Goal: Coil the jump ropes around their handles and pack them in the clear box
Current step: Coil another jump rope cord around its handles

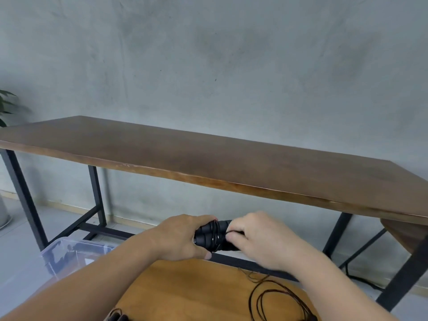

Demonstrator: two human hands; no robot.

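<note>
A light wooden table (185, 290) lies under and nearer than the fingers (234, 237) — a loose dark rope (278, 297) sprawls on it below the right-hand fingers, and a dark coiled bundle (117, 316) sits at the bottom edge, cut off. Left of the fingers and lower, a clear box (60, 256) stands on the grey floor (18, 262). Beyond the fingers stretches a long dark wooden table (208, 156) on black legs.

Clear box (69, 253) left of stool (185, 286) — loose rope (273, 297) on stool, table (208, 154) behind
</note>
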